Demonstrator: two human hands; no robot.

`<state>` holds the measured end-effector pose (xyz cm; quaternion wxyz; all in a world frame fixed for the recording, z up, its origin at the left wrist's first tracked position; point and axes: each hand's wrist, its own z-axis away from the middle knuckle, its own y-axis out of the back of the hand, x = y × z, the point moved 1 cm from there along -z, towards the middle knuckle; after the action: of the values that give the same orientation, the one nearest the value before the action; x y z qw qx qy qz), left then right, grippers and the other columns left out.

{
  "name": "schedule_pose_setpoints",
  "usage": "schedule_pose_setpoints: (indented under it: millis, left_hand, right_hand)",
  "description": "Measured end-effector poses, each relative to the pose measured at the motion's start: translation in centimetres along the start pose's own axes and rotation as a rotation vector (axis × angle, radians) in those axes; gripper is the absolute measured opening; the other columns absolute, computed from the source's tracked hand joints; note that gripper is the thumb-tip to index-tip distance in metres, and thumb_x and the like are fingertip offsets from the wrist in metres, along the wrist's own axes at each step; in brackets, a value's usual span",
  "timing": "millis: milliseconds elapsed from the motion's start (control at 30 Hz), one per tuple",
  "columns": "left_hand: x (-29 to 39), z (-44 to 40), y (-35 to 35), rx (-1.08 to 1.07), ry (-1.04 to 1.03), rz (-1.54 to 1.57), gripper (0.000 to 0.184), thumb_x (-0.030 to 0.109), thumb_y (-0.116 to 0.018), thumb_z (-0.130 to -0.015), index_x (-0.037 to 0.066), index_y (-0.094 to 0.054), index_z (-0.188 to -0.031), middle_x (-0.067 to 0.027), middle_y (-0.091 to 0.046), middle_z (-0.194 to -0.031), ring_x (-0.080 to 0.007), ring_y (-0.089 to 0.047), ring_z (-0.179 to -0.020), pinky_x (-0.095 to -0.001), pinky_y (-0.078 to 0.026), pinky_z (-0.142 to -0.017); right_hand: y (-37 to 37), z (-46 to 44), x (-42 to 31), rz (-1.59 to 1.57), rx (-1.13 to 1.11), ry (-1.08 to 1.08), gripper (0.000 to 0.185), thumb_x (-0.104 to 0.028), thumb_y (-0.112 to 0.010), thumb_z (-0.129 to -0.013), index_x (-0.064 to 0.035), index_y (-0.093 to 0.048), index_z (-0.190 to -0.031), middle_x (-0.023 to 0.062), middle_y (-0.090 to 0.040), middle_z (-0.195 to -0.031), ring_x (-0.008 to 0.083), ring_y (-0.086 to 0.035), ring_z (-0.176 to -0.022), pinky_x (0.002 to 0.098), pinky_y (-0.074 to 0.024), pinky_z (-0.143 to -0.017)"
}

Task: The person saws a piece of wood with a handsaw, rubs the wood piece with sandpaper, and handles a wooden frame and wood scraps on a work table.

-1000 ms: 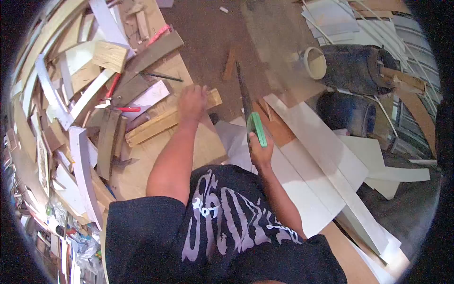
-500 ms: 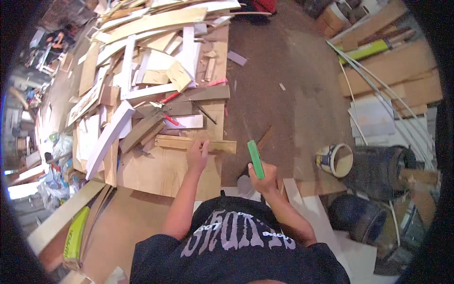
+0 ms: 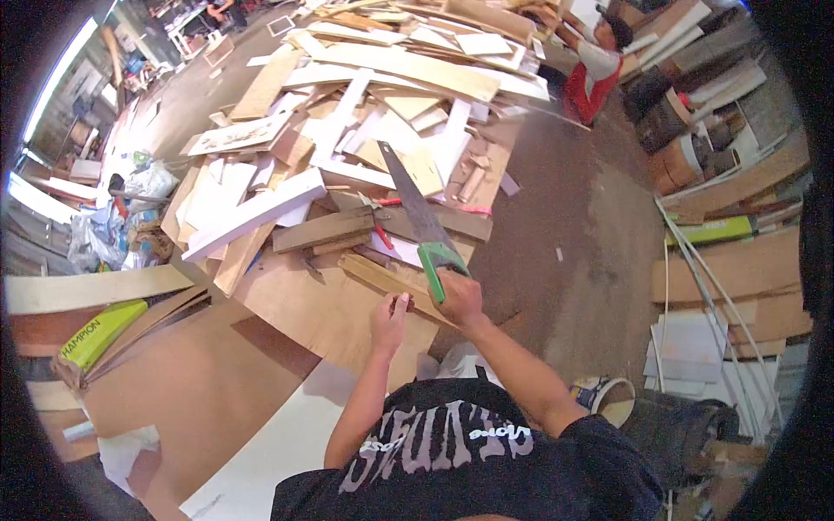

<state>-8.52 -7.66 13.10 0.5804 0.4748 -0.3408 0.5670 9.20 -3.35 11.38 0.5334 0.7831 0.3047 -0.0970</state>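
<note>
My right hand [image 3: 458,298] is closed round the green handle of a handsaw [image 3: 417,200]. Its blade points away from me, over the cluttered table. Near the table's front edge, my left hand [image 3: 390,323] has its fingers drawn together; what they hold, if anything, I cannot make out. Just beyond those fingers lies a narrow wooden strip [image 3: 369,273], its near end close under the saw handle. A red-handled tool [image 3: 382,235] rests among the boards behind the strip, partly covered. A grey-brown wood block [image 3: 323,230] lies left of it.
Offcuts and planks [image 3: 408,69] are heaped over the table [image 3: 291,300]. Another person [image 3: 591,78] in red and white is at the far right. A pail [image 3: 615,399] stands at my right, near leaning boards [image 3: 738,269]. Plastic bags [image 3: 143,187] lie at the left.
The handsaw has swung up and leftward, so its blade now reaches over the boards. My left hand has drawn back from the top of the wooden strip. The view has shifted.
</note>
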Motion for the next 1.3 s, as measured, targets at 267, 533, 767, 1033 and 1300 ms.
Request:
schedule_pose_setpoints:
  millis: [267,533,767,1033,1300]
  left_hand:
    - [-1.6,-2.3,0.4,0.123,0.03,-0.037,0.031,0.026,-0.056,-0.101,-0.001,-0.07,-0.097,-0.0082,-0.072,-0.088,-0.0143,-0.067,-0.081,-0.0287,-0.05,-0.074]
    - [-3.9,0.1,-2.1,0.285,0.104,0.056,0.032,0.026,-0.053,-0.102,-0.001,-0.071,-0.097,-0.0059,-0.07,-0.082,-0.0142,-0.064,-0.076,-0.0279,-0.049,-0.071]
    - [-8.0,1.6,-3.3,0.344,0.355,0.181,0.033,0.029,-0.054,-0.102,0.001,-0.069,-0.105,-0.0065,-0.069,-0.088,-0.0136,-0.059,-0.069,-0.0278,-0.048,-0.064]
    - [-7.2,0.5,-4.5,0.27,0.387,0.161,0.038,0.035,-0.052,-0.102,0.001,-0.069,-0.107,-0.0067,-0.068,-0.09,-0.0141,-0.058,-0.074,-0.029,-0.049,-0.07]
    - [-2.0,-1.4,-5.1,0.198,0.162,0.074,0.033,0.029,-0.059,-0.099,-0.001,-0.067,-0.11,-0.0083,-0.07,-0.091,-0.0146,-0.065,-0.084,-0.0289,-0.05,-0.079]
  right_hand:
    - [-6.6,-9.2,3.0,0.075,-0.234,0.146,0.014,-0.019,-0.063,-0.081,-0.0076,-0.058,-0.088,0.0115,-0.065,-0.076,0.0331,-0.066,-0.074,0.0464,-0.0527,-0.066]
    - [-6.7,-9.2,2.5,0.123,-0.545,0.119,0.038,-0.024,-0.068,-0.079,-0.0028,-0.058,-0.109,0.0168,-0.062,-0.11,0.0345,-0.059,-0.107,0.0459,-0.0482,-0.091]
    - [-2.3,1.3,1.0,-0.152,-0.59,-0.007,0.071,-0.026,-0.073,-0.079,-0.0016,-0.045,-0.14,0.0199,-0.049,-0.136,0.0368,-0.049,-0.125,0.0471,-0.0425,-0.102]
    - [-3.6,2.6,4.9,-0.098,-0.597,0.094,0.078,-0.017,-0.075,-0.074,-0.0063,-0.043,-0.144,0.0177,-0.051,-0.133,0.037,-0.05,-0.122,0.0457,-0.0417,-0.102]
    - [3.2,-4.4,5.9,-0.108,-0.463,0.036,0.072,-0.014,-0.073,-0.078,-0.0069,-0.046,-0.144,0.0159,-0.054,-0.131,0.0362,-0.05,-0.122,0.0465,-0.0407,-0.102]
